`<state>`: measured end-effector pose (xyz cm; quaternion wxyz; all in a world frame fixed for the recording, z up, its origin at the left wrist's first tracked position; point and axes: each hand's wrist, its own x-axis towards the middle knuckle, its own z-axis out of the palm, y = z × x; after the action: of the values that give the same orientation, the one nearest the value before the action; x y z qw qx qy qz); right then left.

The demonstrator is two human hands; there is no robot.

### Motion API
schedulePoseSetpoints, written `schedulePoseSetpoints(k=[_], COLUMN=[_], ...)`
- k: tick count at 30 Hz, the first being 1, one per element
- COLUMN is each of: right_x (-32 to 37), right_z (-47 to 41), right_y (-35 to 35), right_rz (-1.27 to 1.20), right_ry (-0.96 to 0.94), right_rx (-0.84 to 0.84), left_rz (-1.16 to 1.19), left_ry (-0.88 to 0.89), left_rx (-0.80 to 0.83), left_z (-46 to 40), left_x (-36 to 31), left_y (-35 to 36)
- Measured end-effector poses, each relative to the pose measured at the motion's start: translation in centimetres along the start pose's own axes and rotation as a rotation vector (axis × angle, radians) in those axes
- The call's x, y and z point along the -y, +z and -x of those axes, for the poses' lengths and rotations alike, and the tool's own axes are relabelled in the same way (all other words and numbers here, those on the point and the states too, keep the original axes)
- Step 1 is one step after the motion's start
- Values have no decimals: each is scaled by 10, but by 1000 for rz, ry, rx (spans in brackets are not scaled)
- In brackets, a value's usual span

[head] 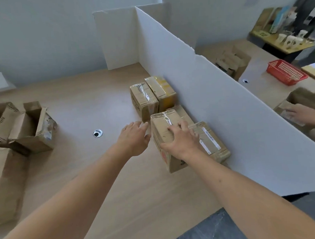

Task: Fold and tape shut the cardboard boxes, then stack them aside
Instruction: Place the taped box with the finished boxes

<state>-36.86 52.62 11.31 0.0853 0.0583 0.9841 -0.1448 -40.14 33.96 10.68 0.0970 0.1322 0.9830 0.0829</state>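
Observation:
A taped cardboard box (161,130) stands on the wooden table (91,107) beside the white divider. My right hand (181,140) lies on its top with fingers spread and its thumb down the near side. My left hand (135,136) hovers open just left of this box, fingers extended toward its left face. A flatter taped box with a white label (211,140) lies right of it against the divider. Two more taped boxes stand behind: a brown one (143,100) and one with yellow tape (162,90).
Open, unfolded boxes (27,125) sit at the table's left edge, with a flattened carton (6,182) below them. A cable hole (97,133) is mid-table. The white divider (215,106) walls the right side; beyond it are another person's hand (304,114) and a red basket (286,74).

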Motion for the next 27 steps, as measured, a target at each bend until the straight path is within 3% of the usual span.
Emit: schedulePoseSetpoints(k=[15,22,27], right_x=[-24,-32,-35], right_z=[-145,-171,-177], right_y=[96,126,123], right_rz=[26,66,91], right_ry=[-143,-162,-160], right_rx=[2,-35,38], left_rz=[136,171,202], left_ry=[-276,-322,-332], left_rx=[27,29,4], left_z=[-111,-138,-144], left_x=[13,9,7], left_y=[85,118,123])
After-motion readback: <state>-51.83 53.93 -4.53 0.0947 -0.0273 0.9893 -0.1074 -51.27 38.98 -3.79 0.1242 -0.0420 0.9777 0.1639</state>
